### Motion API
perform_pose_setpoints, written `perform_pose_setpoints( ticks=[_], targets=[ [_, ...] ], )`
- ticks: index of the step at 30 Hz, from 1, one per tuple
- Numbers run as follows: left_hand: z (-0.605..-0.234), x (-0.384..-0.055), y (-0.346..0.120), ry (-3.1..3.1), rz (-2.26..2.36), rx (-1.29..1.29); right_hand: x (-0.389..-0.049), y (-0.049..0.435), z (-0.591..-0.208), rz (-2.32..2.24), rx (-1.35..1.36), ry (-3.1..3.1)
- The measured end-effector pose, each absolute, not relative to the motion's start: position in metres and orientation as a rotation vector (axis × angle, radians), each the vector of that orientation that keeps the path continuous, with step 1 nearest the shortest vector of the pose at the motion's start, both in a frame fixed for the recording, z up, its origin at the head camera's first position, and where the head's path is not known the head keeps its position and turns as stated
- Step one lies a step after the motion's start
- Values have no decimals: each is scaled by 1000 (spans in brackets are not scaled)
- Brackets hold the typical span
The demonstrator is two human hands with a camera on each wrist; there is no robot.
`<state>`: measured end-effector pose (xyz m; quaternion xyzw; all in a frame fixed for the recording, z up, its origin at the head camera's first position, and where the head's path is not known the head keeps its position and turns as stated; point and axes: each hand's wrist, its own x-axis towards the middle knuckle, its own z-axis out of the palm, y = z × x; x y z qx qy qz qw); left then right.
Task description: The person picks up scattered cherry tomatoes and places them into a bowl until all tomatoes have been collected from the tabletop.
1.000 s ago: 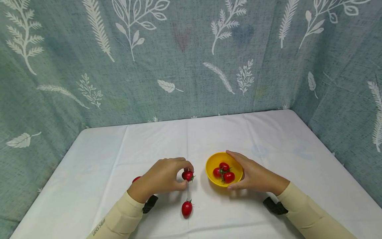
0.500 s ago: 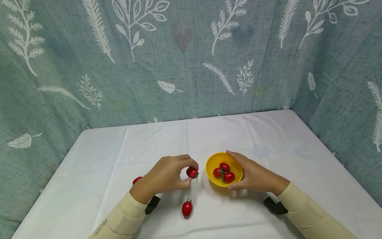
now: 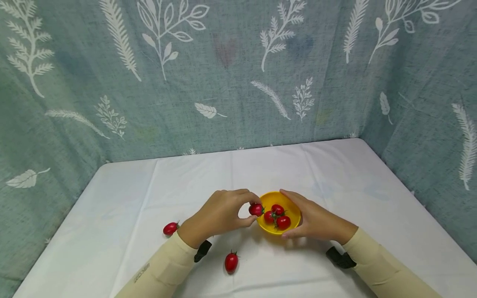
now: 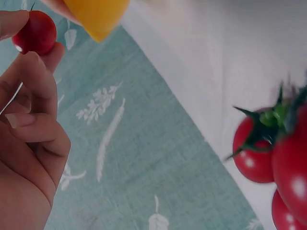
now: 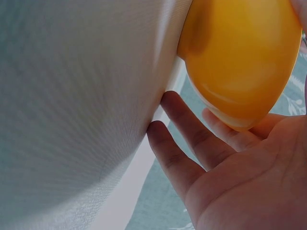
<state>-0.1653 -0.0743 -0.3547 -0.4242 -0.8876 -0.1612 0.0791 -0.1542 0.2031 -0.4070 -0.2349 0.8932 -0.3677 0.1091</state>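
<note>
Between the thumb and fingertips of my left hand (image 3: pixel 223 213) I pinch a red cherry tomato (image 3: pixel 256 209) with a green stem, over the left rim of a small yellow bowl (image 3: pixel 263 225). Three cherry tomatoes (image 3: pixel 283 222) lie together inside the bowl. On its right side my right hand (image 3: pixel 320 217) holds the bowl, thumb at the near side and fingers at the far side. The right wrist view shows the bowl's outer wall (image 5: pixel 244 57) against the hand, with two fingers reaching to the cloth. In the left wrist view the pinched tomato (image 4: pixel 36 32) shows clearly.
One cherry tomato (image 3: pixel 231 263) lies on the white tablecloth (image 3: pixel 186 178) in front of the hands, another tomato (image 3: pixel 171 228) left of the left wrist. Close-up tomatoes (image 4: pixel 292 163) fill the right of the left wrist view. A green leaf-patterned curtain (image 3: pixel 223 91) borders the table.
My left hand has carried the pinched tomato rightward to the bowl's rim, uncovering the tomato by the left wrist. My right hand stays on the bowl.
</note>
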Motion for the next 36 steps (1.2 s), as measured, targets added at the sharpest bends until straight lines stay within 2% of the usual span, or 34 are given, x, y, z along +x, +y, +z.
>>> perform_pose_setpoints(
  ticks=[15, 36],
  targets=[
    [-369, -181, -45, -2775, -420, -1248, -152, 206, -408, -1105, -728, 2605],
    [-381, -185, -27, -2884, -359, -1198, -153, 210, -410, -1112, -739, 2590]
  ],
)
